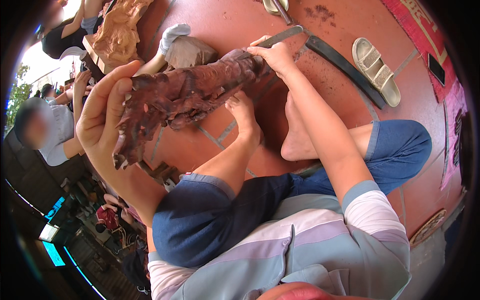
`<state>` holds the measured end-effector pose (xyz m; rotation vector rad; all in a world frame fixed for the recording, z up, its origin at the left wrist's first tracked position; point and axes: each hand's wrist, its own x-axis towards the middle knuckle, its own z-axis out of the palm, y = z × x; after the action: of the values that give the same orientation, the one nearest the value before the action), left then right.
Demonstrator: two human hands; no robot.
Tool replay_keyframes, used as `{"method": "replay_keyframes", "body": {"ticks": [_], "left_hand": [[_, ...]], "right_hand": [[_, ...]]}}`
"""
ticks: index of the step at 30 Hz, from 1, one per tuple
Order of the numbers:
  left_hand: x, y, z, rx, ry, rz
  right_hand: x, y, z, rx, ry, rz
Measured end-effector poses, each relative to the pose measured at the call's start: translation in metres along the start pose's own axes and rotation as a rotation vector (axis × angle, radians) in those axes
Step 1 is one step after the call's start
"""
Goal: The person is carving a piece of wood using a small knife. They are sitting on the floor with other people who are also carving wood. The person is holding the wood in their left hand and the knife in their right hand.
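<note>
A dark reddish-brown wood carving [185,92], rough and deeply cut, slants across the view above my bent legs. My left hand [102,112] is wrapped round its near left end, thumb and fingers on its edge. At the far right end my right hand [274,56] is closed on a flat, grey, strip-like tool [287,36], which lies against the carving's tip. The exact kind of tool cannot be made out. My bare foot [242,112] is just under the carving and seems to touch its lower side.
On the tiled floor [310,12] lie a long dark bar [345,72], beige sandals [376,70] and a phone [436,70] on a red mat [425,37]. A grey wooden block [190,51] rests beyond the carving. Left, a person in a cap [55,130] sits near a pale carving [120,32].
</note>
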<state>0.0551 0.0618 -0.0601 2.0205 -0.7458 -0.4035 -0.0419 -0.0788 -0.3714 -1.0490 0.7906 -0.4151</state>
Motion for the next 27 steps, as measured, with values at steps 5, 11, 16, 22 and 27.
{"method": "replay_keyframes", "body": {"ticks": [5,11,16,22,27], "left_hand": [[0.005,-0.004,-0.004,0.12,-0.056,0.173],[-0.003,-0.002,-0.003,-0.063,-0.031,0.061],[0.005,-0.008,-0.001,-0.087,-0.105,0.067],[0.0,-0.002,-0.001,-0.115,-0.074,0.016],[-0.002,0.0,-0.001,-0.085,-0.052,0.013]], "right_hand": [[-0.009,0.002,0.008,0.047,-0.051,0.002],[-0.006,0.003,0.007,0.135,-0.014,0.053],[-0.002,0.006,-0.002,0.078,-0.008,0.043],[-0.008,-0.004,0.01,0.065,-0.08,0.035],[-0.007,-0.005,0.006,0.114,-0.033,0.057]]}}
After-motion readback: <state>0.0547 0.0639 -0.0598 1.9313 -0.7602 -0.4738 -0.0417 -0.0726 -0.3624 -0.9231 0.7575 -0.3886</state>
